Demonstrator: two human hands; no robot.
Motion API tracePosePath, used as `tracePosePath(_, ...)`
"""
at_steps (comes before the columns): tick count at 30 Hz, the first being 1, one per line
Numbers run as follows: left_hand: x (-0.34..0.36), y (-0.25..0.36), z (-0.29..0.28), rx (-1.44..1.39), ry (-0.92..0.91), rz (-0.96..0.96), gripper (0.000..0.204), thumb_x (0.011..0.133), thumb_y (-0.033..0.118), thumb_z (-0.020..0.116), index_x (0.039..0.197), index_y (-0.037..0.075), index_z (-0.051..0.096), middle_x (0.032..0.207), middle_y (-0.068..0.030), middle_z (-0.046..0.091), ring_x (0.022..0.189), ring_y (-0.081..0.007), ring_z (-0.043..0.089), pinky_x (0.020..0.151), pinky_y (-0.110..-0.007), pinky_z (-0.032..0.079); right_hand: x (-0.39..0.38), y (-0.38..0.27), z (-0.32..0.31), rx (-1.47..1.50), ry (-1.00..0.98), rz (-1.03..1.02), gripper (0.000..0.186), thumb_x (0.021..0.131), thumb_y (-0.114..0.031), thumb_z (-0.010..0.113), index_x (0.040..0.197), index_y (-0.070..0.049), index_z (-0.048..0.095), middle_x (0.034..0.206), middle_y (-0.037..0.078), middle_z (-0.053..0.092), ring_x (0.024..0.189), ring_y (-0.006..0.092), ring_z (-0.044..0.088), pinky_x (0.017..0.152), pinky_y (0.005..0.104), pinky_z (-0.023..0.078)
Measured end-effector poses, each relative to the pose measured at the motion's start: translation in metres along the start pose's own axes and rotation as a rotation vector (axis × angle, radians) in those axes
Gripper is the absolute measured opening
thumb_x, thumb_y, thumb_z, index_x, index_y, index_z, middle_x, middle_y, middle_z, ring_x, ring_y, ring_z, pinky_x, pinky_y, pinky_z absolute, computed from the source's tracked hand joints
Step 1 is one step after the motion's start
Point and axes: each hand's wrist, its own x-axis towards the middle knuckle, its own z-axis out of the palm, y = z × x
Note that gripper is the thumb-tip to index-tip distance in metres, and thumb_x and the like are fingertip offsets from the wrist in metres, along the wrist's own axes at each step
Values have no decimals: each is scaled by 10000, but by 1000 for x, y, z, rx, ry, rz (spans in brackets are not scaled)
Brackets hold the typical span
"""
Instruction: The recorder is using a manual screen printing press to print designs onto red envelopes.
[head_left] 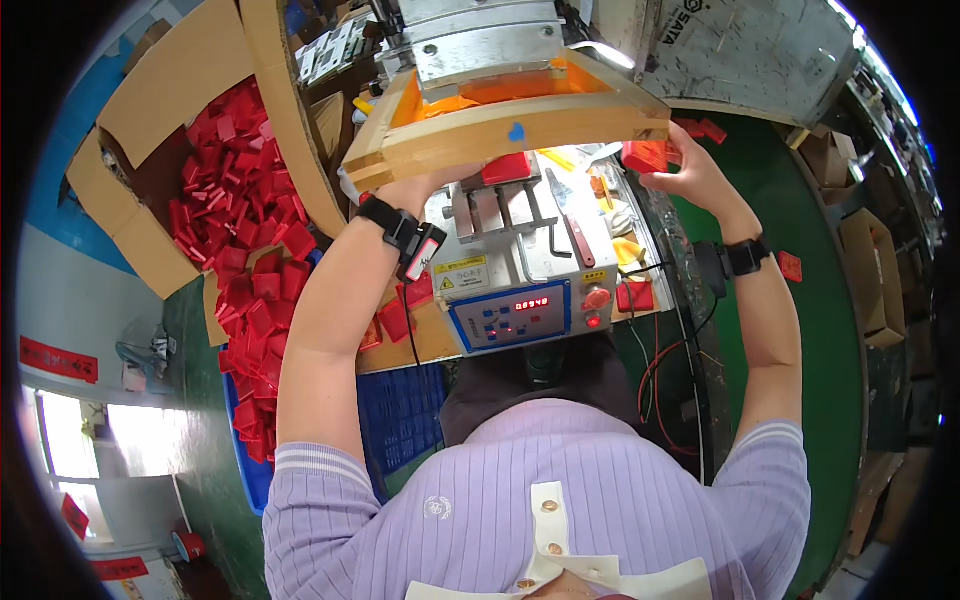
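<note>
Two hands are raised at a bench-top press machine (505, 255), well apart from each other. The left hand (425, 190) sits at about eleven o'clock from the machine's control panel (510, 315), reaching under the wooden-framed orange guard (500, 125); its fingers are hidden by the frame, so whether they are closed on anything cannot be told. A red plastic piece (507, 168) rests on the metal fixture (497, 210) just beside that hand, at its three o'clock. The right hand (690, 175), at about one o'clock from the panel, is closed around a second red plastic part (645, 156), held clear of the fixture.

Judgement: the step in hand appears to be loading or exchanging a piece at the fixture. The next move would call for seating a part squarely on the fixture and clearing both hands from under the guard.

Stock: a large heap of red parts (240, 240) lies in a cardboard box (175, 80) at nine o'clock on the desk (410, 345).
</note>
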Motion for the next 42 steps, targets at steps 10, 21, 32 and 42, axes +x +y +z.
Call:
tracePosePath(10, 32, -46, 35, 96, -120, 200, 527, 961, 376, 330, 1317, -7, 389, 1346, -221, 406, 1229, -298, 431, 1027, -333, 335, -63, 13, 6, -101, 104, 42, 866, 644, -283, 772, 1363, -55, 347, 1280, 137, 475, 1161, 203, 472, 982, 311, 369)
tracePosePath(21, -150, 46, 32, -268, -341, 446, 356, 843, 180, 503, 1155, 8, 514, 1195, -200, 514, 1094, -307, 519, 902, -406, 422, -247, 85, -51, 188, 442, 509, 754, 747, -135, 730, 1355, 16, 311, 1291, 128, 462, 1170, 204, 470, 996, 319, 369)
tracePosePath(32, -249, -84, -6, -91, 414, -465, 219, 898, 183, 468, 792, 20, 570, 773, -167, 600, 784, -339, 583, 665, -402, 449, -472, 177, -108, -684, 599, 1253, 756, 711, -383, 724, 1248, 72, 450, 1246, 225, 505, 1123, 337, 506, 951, 384, 387)
tracePosePath(42, -188, -249, 198, 506, 306, -95, 354, 765, 93, 541, 1113, 24, 541, 998, -145, 618, 917, -306, 605, 790, -408, 486, -316, 201, -120, -336, 577, 699, 673, 818, -249, 668, 1330, 44, 343, 1292, 220, 454, 1202, 269, 452, 980, 364, 378)
